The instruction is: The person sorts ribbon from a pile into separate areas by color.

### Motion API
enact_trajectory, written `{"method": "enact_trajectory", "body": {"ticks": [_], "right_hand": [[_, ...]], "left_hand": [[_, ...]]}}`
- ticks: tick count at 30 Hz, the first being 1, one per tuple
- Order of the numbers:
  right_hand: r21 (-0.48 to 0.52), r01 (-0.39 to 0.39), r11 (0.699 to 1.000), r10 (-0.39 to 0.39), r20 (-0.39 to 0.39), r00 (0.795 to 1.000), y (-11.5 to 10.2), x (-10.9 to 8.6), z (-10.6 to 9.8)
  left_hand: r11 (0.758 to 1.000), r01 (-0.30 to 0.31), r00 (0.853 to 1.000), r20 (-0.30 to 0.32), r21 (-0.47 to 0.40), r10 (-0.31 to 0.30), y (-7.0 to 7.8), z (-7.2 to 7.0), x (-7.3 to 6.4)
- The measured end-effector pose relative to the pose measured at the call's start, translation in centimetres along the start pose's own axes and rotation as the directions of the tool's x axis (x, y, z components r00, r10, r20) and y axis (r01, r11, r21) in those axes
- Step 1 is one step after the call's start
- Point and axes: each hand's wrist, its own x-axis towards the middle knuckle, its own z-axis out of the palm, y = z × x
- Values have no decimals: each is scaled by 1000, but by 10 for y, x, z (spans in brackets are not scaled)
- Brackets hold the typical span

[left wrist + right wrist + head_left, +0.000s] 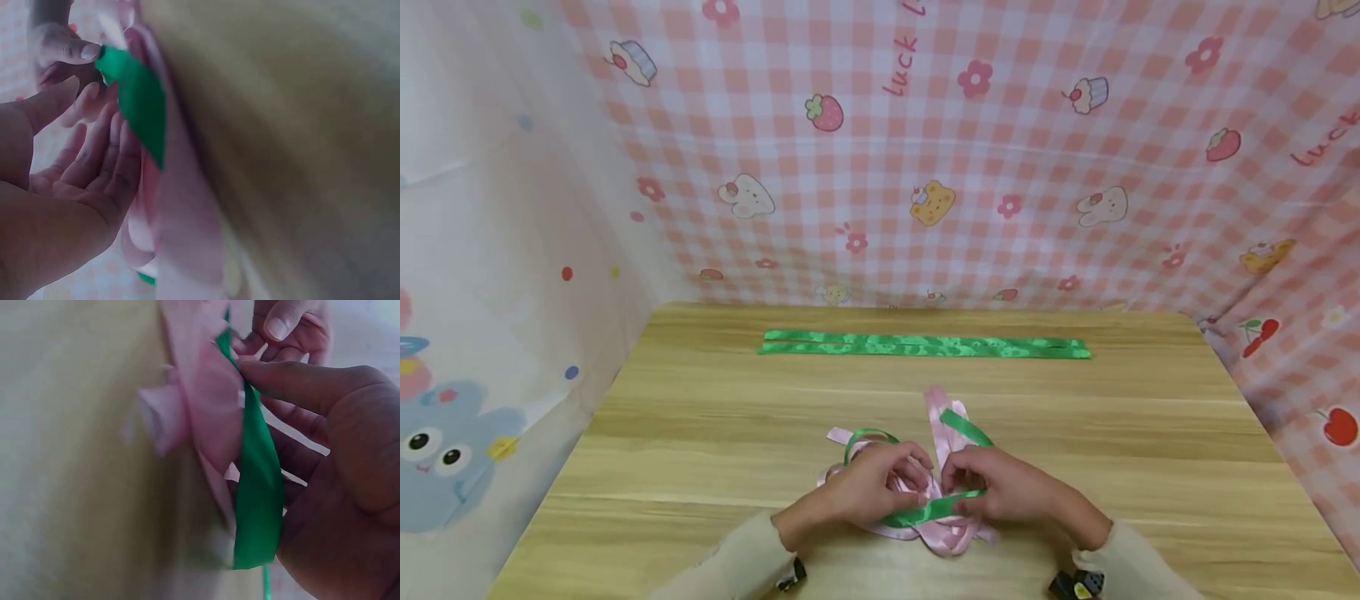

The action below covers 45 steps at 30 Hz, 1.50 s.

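A loose heap of pink satin ribbon (pixel 946 540) lies on the table between the two hands, with a green satin ribbon (pixel 917 515) running over and through it. My right hand (pixel 1018 487) pinches the green ribbon between thumb and fingers; in the right wrist view a wide length of the green ribbon (pixel 259 494) passes along the palm. Facing it from the left, my left hand (pixel 868 483) has its thumb apart from its loosely bent fingers. In the left wrist view these fingers (pixel 94 162) lie beside the green ribbon without gripping it.
Two green ribbon strips (pixel 925 349) lie side by side, straight across the back of the wooden table (pixel 700 433). A pink checked cloth (pixel 865 167) hangs behind the table's far edge, and a white patterned cloth (pixel 490 250) hangs at the left.
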Motion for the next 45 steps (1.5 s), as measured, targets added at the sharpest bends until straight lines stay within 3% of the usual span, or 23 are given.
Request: {"method": "enact_trajectory", "body": {"ticks": [6,11,16,20,24,30,38,45], "right_hand": [[70,-49,996,46,47,998,3,-4,10],[108,-74,991,69,52,996,3,-10,11],[153,-47,987,41,38,998,0,-14,7],[224,1,975,-3,8,1000,-8,-16,-4],[290,65,955,-58,-32,998,-17,-17,-20],[256,167,952,-133,-144,981,-33,-16,-39],[227,231,946,-166,-272,948,-51,-21,-62],[198,193,961,-113,-356,928,-55,-31,-77]], "left_hand": [[999,20,997,80,-33,-17,-4,9,-6],[1000,-10,993,119,-25,13,-5,13,-8],[999,-24,993,117,-25,27,-4,13,-9],[993,-3,996,86,-121,13,4,8,-10],[977,-15,997,70,-215,31,13,-2,-9],[942,8,998,63,-335,14,28,-25,-13],[965,-33,999,9,-261,36,40,-68,-25],[965,-53,998,-40,-257,44,39,-99,-38]]}}
